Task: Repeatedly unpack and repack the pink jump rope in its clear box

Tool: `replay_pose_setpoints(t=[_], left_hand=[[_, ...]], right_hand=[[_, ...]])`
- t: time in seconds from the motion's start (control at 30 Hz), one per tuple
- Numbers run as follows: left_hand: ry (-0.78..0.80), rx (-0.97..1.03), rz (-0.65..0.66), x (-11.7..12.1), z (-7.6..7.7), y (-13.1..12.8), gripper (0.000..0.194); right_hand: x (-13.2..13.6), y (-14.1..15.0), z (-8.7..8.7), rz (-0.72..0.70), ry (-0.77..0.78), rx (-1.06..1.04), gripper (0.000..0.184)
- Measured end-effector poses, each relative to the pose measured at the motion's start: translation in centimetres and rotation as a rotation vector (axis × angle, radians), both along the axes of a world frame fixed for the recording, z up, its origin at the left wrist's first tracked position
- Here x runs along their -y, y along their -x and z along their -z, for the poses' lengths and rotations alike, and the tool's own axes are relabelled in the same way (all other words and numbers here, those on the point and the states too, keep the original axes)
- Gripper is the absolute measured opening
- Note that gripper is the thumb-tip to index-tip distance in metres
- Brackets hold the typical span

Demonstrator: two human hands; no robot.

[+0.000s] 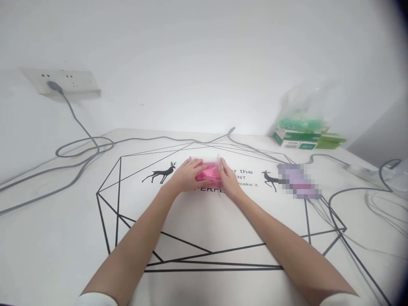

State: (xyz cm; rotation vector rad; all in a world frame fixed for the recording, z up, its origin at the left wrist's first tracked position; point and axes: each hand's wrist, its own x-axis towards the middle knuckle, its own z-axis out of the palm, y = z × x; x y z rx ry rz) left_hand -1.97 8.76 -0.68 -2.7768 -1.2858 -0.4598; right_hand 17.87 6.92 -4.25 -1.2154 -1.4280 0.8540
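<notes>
A small pink object in clear wrapping lies on the white table, over the printed black lettering. My left hand rests on its left side with the fingers laid over it. My right hand presses against its right side, fingers together and pointing away from me. Both hands hold the pink object between them. What the object is, I cannot make out.
Grey cables loop across the left and back of the table from a wall socket strip. Green and white boxes with a plastic bag stand at the back right. A blurred purple item and more cables lie at the right.
</notes>
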Motion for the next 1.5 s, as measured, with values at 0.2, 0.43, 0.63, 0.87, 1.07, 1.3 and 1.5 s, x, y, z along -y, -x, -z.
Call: replay_pose_setpoints(t=[0.2,0.43,0.63,0.87,1.07,1.3,1.5], left_hand=[[-0.039,0.008,0.029,1.3,-0.2,-2.3,0.071],[-0.047,0.053,0.029,2.4,0.2,-4.4,0.068],[-0.042,0.078,0.034,2.9,0.7,-5.8,0.072],[-0.022,0.087,-0.036,3.0,0.3,-7.2,0.066],[-0.137,0.164,-0.069,2.7,1.0,-7.6,0.052],[-0.226,0.211,-0.103,2.8,1.9,-8.2,0.041],[-0.156,0.254,-0.111,2.7,1.6,-7.9,0.047]], right_hand=[[0.6,-0.3,-0.7,-0.021,0.083,0.058,0.086],[0.1,-1.6,-0.6,-0.05,0.005,0.098,0.075],[-0.3,-4.2,-1.7,-0.154,-0.104,0.08,0.056],[-0.7,-6.5,-1.4,-0.166,-0.054,0.123,0.052],[-0.8,-6.7,-0.2,-0.156,-0.135,0.24,0.05],[-1.3,-6.9,0.9,-0.213,-0.173,0.319,0.069],[-3.4,-6.7,0.7,-0.26,-0.149,0.258,0.074]])
